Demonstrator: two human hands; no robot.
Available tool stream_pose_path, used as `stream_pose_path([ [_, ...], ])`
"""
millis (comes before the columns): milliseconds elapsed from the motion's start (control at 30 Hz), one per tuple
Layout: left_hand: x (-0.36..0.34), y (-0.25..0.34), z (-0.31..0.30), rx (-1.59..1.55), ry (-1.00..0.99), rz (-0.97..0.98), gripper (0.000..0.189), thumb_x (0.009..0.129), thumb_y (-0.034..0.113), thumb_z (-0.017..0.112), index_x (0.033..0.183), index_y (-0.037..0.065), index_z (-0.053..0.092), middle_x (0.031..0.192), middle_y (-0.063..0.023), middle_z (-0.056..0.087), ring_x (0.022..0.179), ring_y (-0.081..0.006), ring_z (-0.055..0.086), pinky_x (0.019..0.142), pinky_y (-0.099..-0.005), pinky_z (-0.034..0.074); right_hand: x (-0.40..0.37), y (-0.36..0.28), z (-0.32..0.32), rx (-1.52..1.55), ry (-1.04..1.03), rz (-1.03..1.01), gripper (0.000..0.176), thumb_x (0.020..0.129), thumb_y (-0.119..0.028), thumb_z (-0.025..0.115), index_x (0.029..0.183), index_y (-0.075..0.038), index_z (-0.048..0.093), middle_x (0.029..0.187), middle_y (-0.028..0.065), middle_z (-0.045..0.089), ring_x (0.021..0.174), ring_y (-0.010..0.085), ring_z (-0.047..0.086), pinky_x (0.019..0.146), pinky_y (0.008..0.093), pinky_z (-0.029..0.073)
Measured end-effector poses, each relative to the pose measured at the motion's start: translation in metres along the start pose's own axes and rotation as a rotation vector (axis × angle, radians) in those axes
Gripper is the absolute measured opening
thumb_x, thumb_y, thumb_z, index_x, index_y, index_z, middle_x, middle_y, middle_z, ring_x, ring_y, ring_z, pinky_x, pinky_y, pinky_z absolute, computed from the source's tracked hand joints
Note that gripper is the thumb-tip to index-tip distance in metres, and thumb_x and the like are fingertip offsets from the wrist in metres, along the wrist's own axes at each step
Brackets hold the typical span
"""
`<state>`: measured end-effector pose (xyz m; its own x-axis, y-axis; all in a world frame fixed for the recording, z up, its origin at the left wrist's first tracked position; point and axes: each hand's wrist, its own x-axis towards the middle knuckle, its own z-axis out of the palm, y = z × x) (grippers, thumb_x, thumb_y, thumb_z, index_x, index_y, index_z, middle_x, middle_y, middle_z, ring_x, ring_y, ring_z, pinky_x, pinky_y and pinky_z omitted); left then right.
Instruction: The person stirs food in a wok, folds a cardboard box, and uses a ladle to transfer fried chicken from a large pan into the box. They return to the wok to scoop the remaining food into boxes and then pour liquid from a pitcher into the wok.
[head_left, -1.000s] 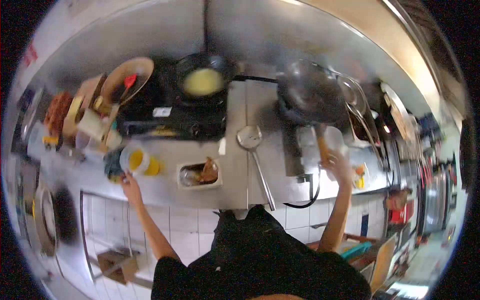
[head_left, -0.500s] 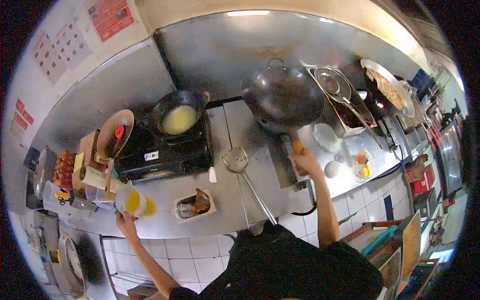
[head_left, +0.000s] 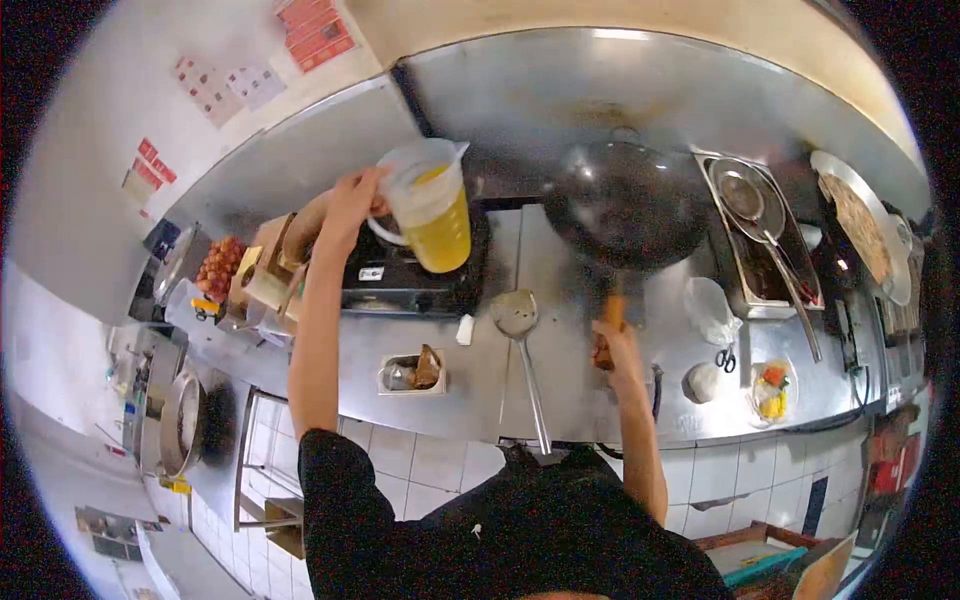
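— What lay farthest left of the person's left-hand grip?
— Up on the wall, above and left of it, hung red and white notices (head_left: 315, 25). Their print was too small to read. Lower down, left of the grip, sat a pile of small reddish-brown rounds (head_left: 218, 265).

— And the left hand (head_left: 352, 205) itself?
— It was raised, with the fingers wrapped tight round the handle of a clear plastic jug (head_left: 430, 205). The jug hung just right of that grip, part full of yellow liquid, above a black stove (head_left: 410, 285). A white label (head_left: 372, 273) on the stove front sat below the grip. Its writing could not be made out.

— What stood between the two grips?
— A small rectangular tub (head_left: 412, 372) lay on the steel counter (head_left: 560, 380), below and right of the left hand. A metal ladle (head_left: 517, 315) lay flat just left of the right hand, bowl away from the person.

— And the right hand (head_left: 612, 348)?
— It was closed firmly on the wooden handle (head_left: 614, 308) of a dark wok (head_left: 625, 205). The wok sat straight beyond that grip.

— Anything right of it?
— A round strainer (head_left: 745, 195) rested in a steel tray (head_left: 790, 300). Nearer the grip were a white bag (head_left: 708, 305), black-handled scissors (head_left: 727, 358) and a small plate (head_left: 770, 390) of orange and yellow pieces.
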<state>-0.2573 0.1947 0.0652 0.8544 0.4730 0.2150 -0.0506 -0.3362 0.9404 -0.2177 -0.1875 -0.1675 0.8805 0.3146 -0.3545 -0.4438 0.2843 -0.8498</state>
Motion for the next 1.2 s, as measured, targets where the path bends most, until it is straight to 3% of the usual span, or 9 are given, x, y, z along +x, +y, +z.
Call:
stream_pose_path([
  [67, 0.025, 0.012, 0.051, -0.006, -0.043, 0.012, 0.026, 0.093, 0.024, 0.053, 0.09, 0.002, 0.065, 0.058, 0.005, 0.04, 0.05, -0.0075, 0.038, 0.047, -0.0249, 0.031, -0.002, -0.001, 0.0, -0.008, 0.083, 0.01, 0.024, 0.081, -0.017, 0.068, 0.091, -0.004, 0.05, 0.068, 0.004, 0.052, 0.046, 0.0141, 0.052, 0.039, 0.0278, 0.043],
  [200, 0.07, 0.035, 0.13, 0.136, -0.152, 0.067, 0.026, 0.093, 0.025, 0.054, 0.08, 0.004, 0.063, 0.056, 0.0049, 0.038, 0.05, -0.0062, 0.036, 0.047, -0.0251, 0.029, 0.01, 0.009, -0.005, -0.033, 0.049, -0.001, 0.026, 0.081, -0.013, 0.066, 0.094, -0.003, 0.046, 0.069, 0.0055, 0.053, 0.045, 0.0155, 0.052, 0.038, 0.0304, 0.046],
  [267, 0.092, 0.035, 0.161, 0.304, -0.172, 0.067, 0.036, 0.092, 0.035, 0.056, 0.085, 0.001, 0.065, 0.055, 0.0, 0.049, 0.047, -0.009, 0.044, 0.044, -0.0258, 0.033, 0.018, 0.015, -0.009, -0.009, 0.052, -0.001, 0.028, 0.081, -0.011, 0.066, 0.096, -0.002, 0.044, 0.069, 0.0055, 0.052, 0.044, 0.0159, 0.052, 0.038, 0.0314, 0.046],
  [300, 0.099, 0.032, 0.176, 0.177, -0.183, 0.086, 0.038, 0.09, 0.037, 0.058, 0.072, 0.004, 0.063, 0.053, -0.0016, 0.051, 0.043, -0.0092, 0.044, 0.041, -0.026, 0.032, 0.021, 0.019, -0.012, -0.014, 0.025, -0.023, 0.03, 0.081, -0.011, 0.066, 0.098, -0.002, 0.043, 0.069, 0.0052, 0.052, 0.045, 0.0162, 0.052, 0.038, 0.0321, 0.047],
  [467, 0.132, 0.025, 0.222, 0.296, -0.214, 0.085, 0.043, 0.09, 0.038, 0.058, 0.063, 0.005, 0.061, 0.051, -0.0017, 0.051, 0.042, -0.0109, 0.045, 0.041, -0.0278, 0.034, 0.033, 0.032, -0.021, -0.039, 0.02, -0.054, 0.035, 0.081, -0.011, 0.066, 0.103, -0.004, 0.041, 0.07, 0.0041, 0.05, 0.049, 0.0155, 0.053, 0.039, 0.0337, 0.047],
  [700, 0.153, 0.014, 0.253, 0.559, -0.213, 0.149, 0.054, 0.085, 0.04, 0.057, 0.047, 0.001, 0.051, 0.043, -0.0091, 0.048, 0.039, -0.0197, 0.048, 0.044, -0.0357, 0.041, 0.021, 0.018, -0.019, 0.005, 0.002, 0.019, 0.038, 0.082, -0.01, 0.065, 0.109, -0.003, 0.039, 0.072, 0.0047, 0.05, 0.049, 0.0144, 0.052, 0.039, 0.0317, 0.045],
  [933, 0.149, 0.016, 0.262, 0.594, -0.169, 0.113, 0.056, 0.089, 0.041, 0.057, 0.047, 0.003, 0.053, 0.044, -0.0078, 0.05, 0.039, -0.0168, 0.047, 0.041, -0.0345, 0.037, 0.017, 0.012, -0.016, 0.015, 0.01, 0.044, 0.042, 0.081, -0.009, 0.064, 0.112, -0.002, 0.036, 0.073, 0.0063, 0.049, 0.047, 0.0161, 0.052, 0.036, 0.0321, 0.045],
  [1000, 0.168, 0.001, 0.26, 0.648, -0.204, 0.069, 0.056, 0.082, 0.043, 0.058, 0.051, -0.003, 0.055, 0.047, -0.0128, 0.054, 0.043, -0.0222, 0.053, 0.049, -0.0382, 0.045, 0.017, 0.013, -0.016, 0.008, -0.001, 0.022, 0.043, 0.081, -0.009, 0.064, 0.112, -0.001, 0.036, 0.073, 0.0066, 0.048, 0.046, 0.0166, 0.052, 0.035, 0.0325, 0.044],
  [1200, 0.169, 0.007, 0.266, 0.772, -0.239, 0.107, 0.056, 0.082, 0.043, 0.056, 0.051, -0.004, 0.055, 0.049, -0.0145, 0.054, 0.043, -0.0247, 0.056, 0.049, -0.0398, 0.047, 0.026, 0.025, -0.018, 0.046, 0.01, 0.005, 0.045, 0.081, -0.009, 0.064, 0.114, 0.0, 0.035, 0.074, 0.007, 0.048, 0.042, 0.0172, 0.051, 0.034, 0.0329, 0.043],
])
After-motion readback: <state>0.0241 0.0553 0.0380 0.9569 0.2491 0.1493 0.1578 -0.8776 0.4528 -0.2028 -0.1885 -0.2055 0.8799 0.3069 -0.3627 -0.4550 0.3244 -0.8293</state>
